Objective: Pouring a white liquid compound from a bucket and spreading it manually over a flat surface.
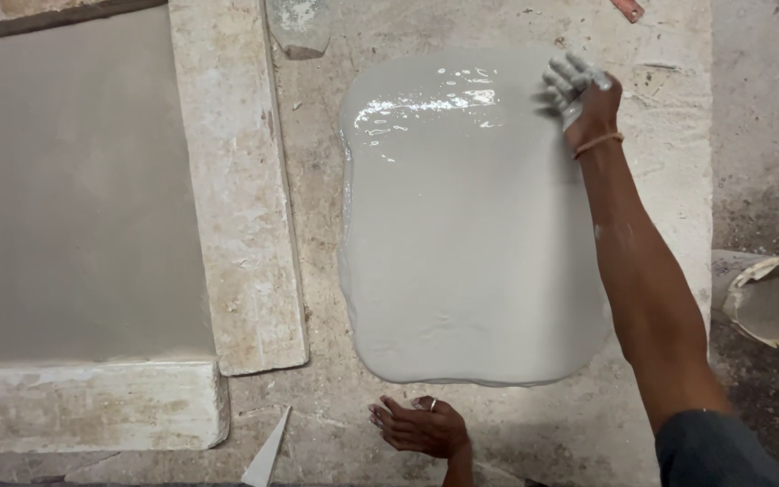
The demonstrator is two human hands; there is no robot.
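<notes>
Wet grey slurry, a broad glossy slab-shaped pool, lies spread flat on the pale, crusted stone floor, and the right hand reaches to its far right corner. That hand is open, its fingers spread apart and coated in the same grey paste, resting at the pool's edge; it grips nothing. A thin cord band circles its wrist. The left hand lies open and flat on the floor just below the pool's near edge, apart from it, with a ring on one finger.

By its shine and soft rounded rim the slurry looks fluid, heavy and slippery; it would likely not lift as a piece, so it seems better worked from the edges with flat palms than taken hold of.

To the left, a raised pale stone frame borders a second, duller grey slab. A pale pointed shard lies near the left hand, and a round grey-caked bucket sits at the right.
</notes>
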